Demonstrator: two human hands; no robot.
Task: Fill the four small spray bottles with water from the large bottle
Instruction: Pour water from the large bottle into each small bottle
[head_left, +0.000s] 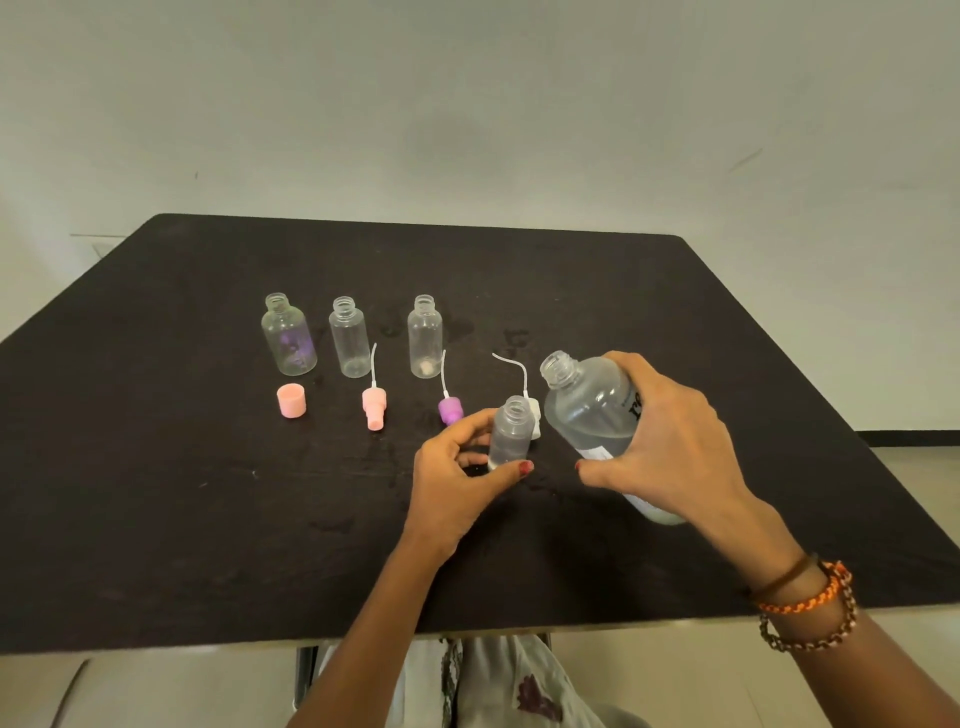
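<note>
1. Nearest the camera, the left hand (462, 467) curls thumb and fingers round a small spray bottle (511, 431) standing upright on the black table (182, 467); its neck is open.
2. The right hand (670, 441) grips the large bottle (592, 410) from above; the bottle is uncapped, partly full of water, and tilted, its long axis leaning up and left, mouth just right of and slightly above the small neck.
3. The pour likely turns on bringing that mouth over the neck; the right hand is nearer.
4. Three more small bottles (349, 338) stand open further back to the left; pink sprayer (373, 402), purple sprayer (450, 409) and pink cap (291, 400) lie in front of them.
</note>
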